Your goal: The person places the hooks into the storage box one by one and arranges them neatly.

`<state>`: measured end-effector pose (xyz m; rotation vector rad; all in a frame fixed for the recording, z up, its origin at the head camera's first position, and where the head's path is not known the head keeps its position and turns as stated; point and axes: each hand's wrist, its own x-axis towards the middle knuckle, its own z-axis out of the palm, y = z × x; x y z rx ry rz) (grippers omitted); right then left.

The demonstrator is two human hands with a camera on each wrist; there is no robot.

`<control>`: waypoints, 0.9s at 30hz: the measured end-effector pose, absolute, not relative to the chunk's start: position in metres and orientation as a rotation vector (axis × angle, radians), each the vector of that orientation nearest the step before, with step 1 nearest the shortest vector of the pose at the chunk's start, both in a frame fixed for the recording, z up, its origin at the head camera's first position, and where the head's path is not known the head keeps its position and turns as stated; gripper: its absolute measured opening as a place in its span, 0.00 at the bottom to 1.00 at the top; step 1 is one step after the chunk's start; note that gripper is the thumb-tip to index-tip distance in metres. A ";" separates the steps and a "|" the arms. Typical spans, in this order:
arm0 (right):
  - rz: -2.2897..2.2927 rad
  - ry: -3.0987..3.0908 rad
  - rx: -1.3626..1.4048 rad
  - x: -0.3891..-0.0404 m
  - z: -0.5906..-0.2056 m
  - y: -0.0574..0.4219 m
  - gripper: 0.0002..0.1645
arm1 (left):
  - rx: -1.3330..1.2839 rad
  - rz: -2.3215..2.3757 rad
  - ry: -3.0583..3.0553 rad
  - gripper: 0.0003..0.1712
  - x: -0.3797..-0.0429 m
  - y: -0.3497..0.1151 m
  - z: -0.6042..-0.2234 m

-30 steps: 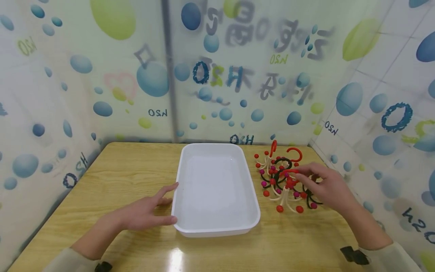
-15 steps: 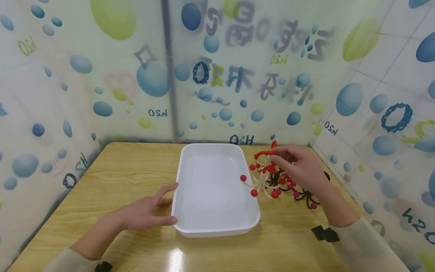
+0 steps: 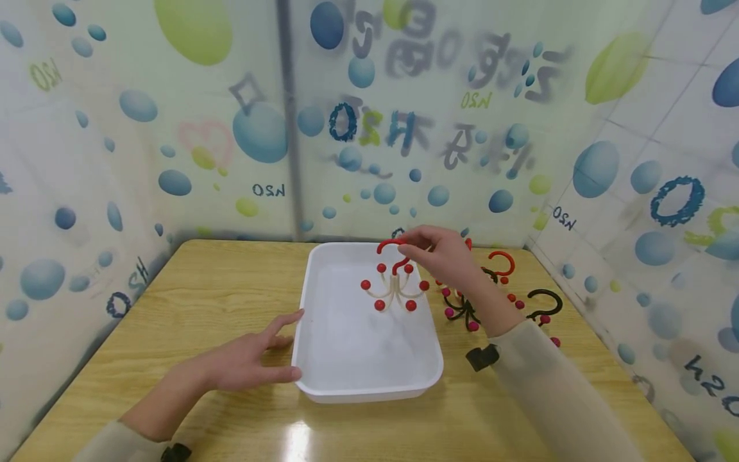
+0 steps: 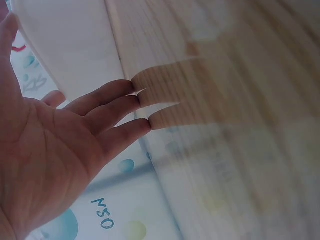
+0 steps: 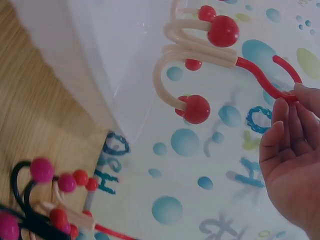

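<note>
Head view: The right hand [image 3: 444, 256] pinches the red hook handle of a scalp massager [image 3: 395, 283]. The massager, with cream arms and red ball tips, hangs upright over the far right part of the white tray [image 3: 369, 391]; contact with the tray floor cannot be determined. The left hand [image 3: 242, 360] is released, fingers spread, thumb and index fingertip at the tray's left rim. On the bench [image 3: 231, 282], other massagers [image 3: 467, 307] (some dark-armed with magenta tips) lie to the right of the tray, partly hidden by the right forearm. A bubble-print backdrop [image 3: 225, 205] stands behind the bench.

Left wrist view: The left grip holds nothing. Three fingers extend to the glossy bench surface, which shows their reflections, beside the tray.

Right wrist view: The right grip is clasped on the red hook, between thumb and fingers. The ball-tipped end points away from the palm, next to the tray wall. Dark and cream massagers appear at the lower left corner.
</note>
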<state>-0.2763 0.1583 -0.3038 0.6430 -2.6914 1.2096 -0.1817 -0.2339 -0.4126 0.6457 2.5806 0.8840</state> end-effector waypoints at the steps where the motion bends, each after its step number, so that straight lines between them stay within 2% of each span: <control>1: 1.218 -2.700 0.645 -0.280 -0.305 0.153 0.16 | 0.641 0.882 2.582 0.58 -0.182 -0.234 -0.412; 17: 1.337 -2.876 0.590 -0.332 -0.325 0.084 0.16 | 0.606 0.860 2.587 0.58 -0.181 -0.232 -0.410; 27: 1.303 -2.911 0.524 -0.349 -0.343 0.054 0.15 | 0.588 0.860 2.571 0.59 -0.182 -0.232 -0.411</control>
